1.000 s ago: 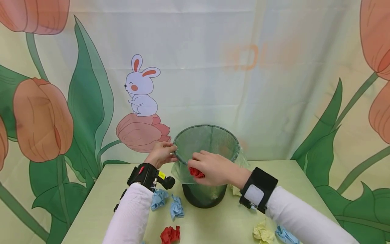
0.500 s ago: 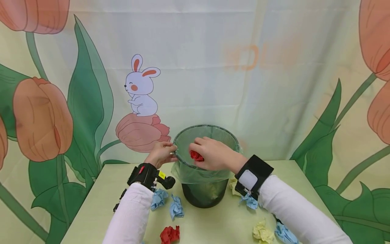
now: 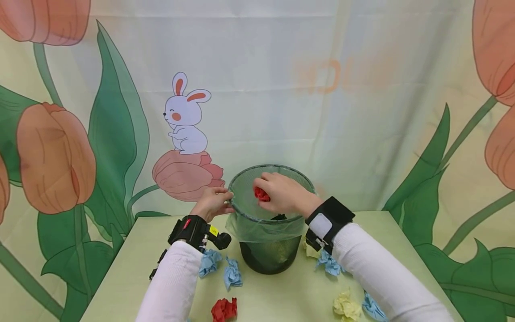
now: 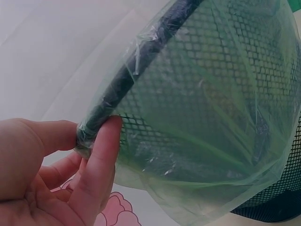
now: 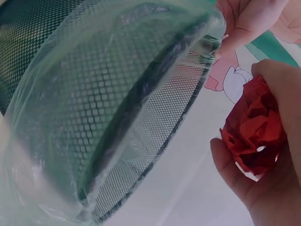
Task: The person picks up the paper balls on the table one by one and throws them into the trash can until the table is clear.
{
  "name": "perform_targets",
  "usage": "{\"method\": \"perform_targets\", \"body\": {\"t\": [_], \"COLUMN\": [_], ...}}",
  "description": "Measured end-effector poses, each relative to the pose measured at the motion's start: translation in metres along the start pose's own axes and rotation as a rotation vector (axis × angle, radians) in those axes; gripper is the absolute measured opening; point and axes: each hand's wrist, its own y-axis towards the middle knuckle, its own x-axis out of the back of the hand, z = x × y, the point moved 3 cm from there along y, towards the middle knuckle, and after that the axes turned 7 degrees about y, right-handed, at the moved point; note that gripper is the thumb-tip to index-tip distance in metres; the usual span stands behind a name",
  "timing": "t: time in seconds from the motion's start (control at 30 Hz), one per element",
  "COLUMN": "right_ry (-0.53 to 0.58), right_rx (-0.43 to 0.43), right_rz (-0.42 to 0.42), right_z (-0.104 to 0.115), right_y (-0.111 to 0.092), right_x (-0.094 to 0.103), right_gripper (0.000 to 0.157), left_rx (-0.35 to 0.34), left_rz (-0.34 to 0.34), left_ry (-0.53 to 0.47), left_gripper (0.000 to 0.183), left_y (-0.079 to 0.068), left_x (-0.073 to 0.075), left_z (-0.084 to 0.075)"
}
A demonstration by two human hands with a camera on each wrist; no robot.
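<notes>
A black mesh wastebasket (image 3: 268, 259) stands on the table, lined with a thin green plastic bag (image 3: 261, 228) folded over its rim. My left hand (image 3: 212, 203) pinches the rim and bag at the left side; the left wrist view shows thumb and fingers on either side of the dark rim (image 4: 127, 77). Over the basket's mouth, my right hand (image 3: 281, 192) grips a crumpled ball of red paper (image 3: 262, 194). In the right wrist view the red paper ball (image 5: 256, 127) sits between thumb and fingers, just beyond the rim.
Crumpled blue paper (image 3: 233, 273) and another red paper ball (image 3: 224, 309) lie left of and in front of the basket. To the right are yellow paper (image 3: 347, 306) and more blue paper (image 3: 330, 263). A printed curtain (image 3: 257, 89) hangs behind the table.
My right hand has moved up and away from me, carrying the red paper ball from in front of the basket to over its opening. The left hand stays on the rim.
</notes>
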Motion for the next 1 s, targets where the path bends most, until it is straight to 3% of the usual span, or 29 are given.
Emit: {"method": "perform_targets", "body": {"t": [0.47, 1.0], "right_ry": [0.078, 0.044], "right_rx": [-0.071, -0.122], "right_rz": [-0.011, 0.017], "right_z": [-0.011, -0.019], "right_y": [0.002, 0.004], "right_x": [-0.003, -0.017], "right_gripper": [0.023, 0.035], "left_rx": [0.003, 0.012], "left_rz": [0.015, 0.013], "left_ry": [-0.002, 0.024], "left_gripper": [0.044, 0.047], "left_y": [-0.003, -0.006], "left_x": [0.002, 0.001], "left_z": [0.001, -0.001]}}
